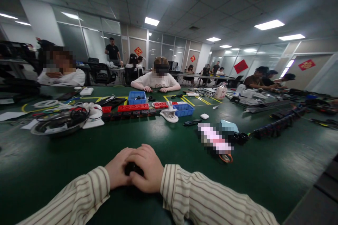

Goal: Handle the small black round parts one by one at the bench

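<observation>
My two hands rest together on the green table (169, 147) near its front edge, both in striped sleeves. My left hand (118, 170) is curled with its fingers closed round a small dark object (133, 168) that is mostly hidden. My right hand (148, 170) lies over the left one and over that object, fingers bent and pressed together. I cannot make out what the dark object is.
A blurred pink item (215, 140) and black parts lie to the right front. Blue bins (137, 97), red and black strips (133, 107), a white clip stand (169, 112) and a metal bowl with cables (59, 123) sit further back. Several people sit at the far side.
</observation>
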Action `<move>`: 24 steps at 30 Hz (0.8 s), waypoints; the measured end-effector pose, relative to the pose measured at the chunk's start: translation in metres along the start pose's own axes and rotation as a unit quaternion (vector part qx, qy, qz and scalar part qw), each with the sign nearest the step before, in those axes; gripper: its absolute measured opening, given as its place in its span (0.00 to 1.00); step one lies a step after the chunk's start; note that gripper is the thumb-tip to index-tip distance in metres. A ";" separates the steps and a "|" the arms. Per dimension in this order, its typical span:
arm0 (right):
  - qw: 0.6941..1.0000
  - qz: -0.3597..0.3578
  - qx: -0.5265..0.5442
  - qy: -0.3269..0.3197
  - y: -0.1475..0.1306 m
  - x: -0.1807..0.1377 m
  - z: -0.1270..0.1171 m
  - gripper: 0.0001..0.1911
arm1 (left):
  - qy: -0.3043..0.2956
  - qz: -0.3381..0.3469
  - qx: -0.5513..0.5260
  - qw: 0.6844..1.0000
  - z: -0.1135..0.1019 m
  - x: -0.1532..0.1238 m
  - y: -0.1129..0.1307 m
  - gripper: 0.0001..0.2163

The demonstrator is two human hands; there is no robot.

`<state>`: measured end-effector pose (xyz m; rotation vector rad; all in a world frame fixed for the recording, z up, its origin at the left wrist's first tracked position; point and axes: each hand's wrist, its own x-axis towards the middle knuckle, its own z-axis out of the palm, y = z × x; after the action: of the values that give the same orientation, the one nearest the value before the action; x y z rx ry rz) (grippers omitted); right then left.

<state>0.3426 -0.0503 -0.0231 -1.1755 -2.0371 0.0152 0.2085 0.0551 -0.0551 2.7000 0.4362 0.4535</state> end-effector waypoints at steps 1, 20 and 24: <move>0.999 0.026 -0.009 0.019 -0.001 0.000 0.000 0.16 | 0.007 -0.017 0.012 1.000 0.002 0.000 0.002 0.25; 0.997 -0.039 -0.040 -0.056 0.006 0.002 0.009 0.03 | -0.036 0.010 -0.060 0.998 -0.004 0.007 0.002 0.13; 0.996 -0.067 -0.006 -0.065 0.007 0.002 0.006 0.05 | -0.024 0.026 -0.033 0.999 -0.001 0.005 -0.001 0.15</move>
<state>0.3431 -0.0427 -0.0286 -1.0661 -2.2289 0.0139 0.2121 0.0577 -0.0537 2.6578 0.3334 0.4101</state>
